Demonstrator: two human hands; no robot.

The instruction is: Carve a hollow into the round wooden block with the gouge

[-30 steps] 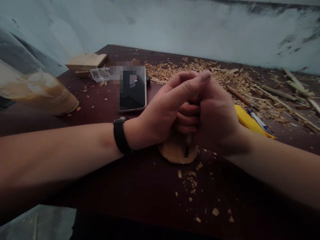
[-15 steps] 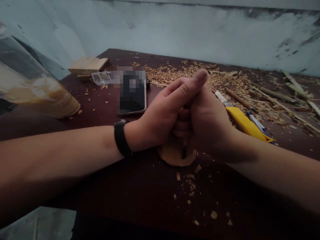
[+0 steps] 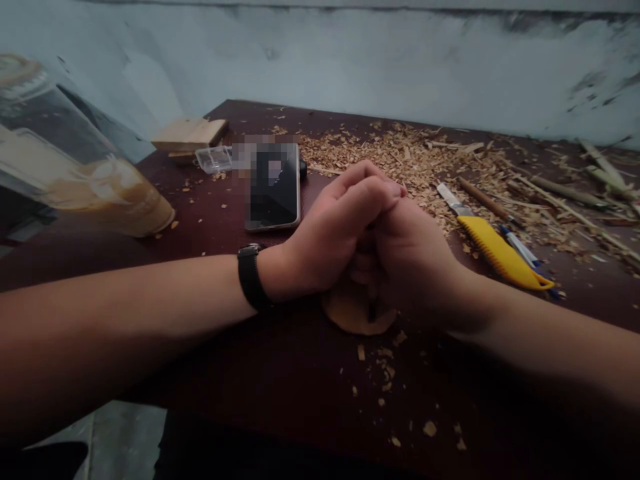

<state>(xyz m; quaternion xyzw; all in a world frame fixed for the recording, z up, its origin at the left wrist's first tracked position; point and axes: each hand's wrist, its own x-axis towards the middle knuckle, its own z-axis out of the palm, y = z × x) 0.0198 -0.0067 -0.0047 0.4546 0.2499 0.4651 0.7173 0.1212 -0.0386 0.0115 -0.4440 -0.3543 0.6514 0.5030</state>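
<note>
Both of my hands are clasped together over a round, flat piece of wood (image 3: pixel 350 317) lying on the dark table. My left hand (image 3: pixel 335 230), with a black watch at the wrist, is closed, its thumb folded against the top of the right hand. My right hand (image 3: pixel 425 257) is closed from the other side. Below the fingers a thin, dark tool shaft (image 3: pixel 372 309) points down onto the wood. Its upper part is hidden inside the hands, so its exact kind cannot be made out.
A yellow-handled cutter (image 3: pixel 500 250), a pen (image 3: pixel 520 245) and a brown-handled tool (image 3: pixel 483 197) lie at right. Wood chips (image 3: pixel 400 157) cover the back. A phone (image 3: pixel 275 190), clear case (image 3: pixel 214 160), wood block (image 3: pixel 190 133) and drink cup (image 3: pixel 135 200) stand left.
My left thumb has come down from pointing up and away to lying folded over the right hand. Both hands stay clasped above the wood. The view has shifted slightly.
</note>
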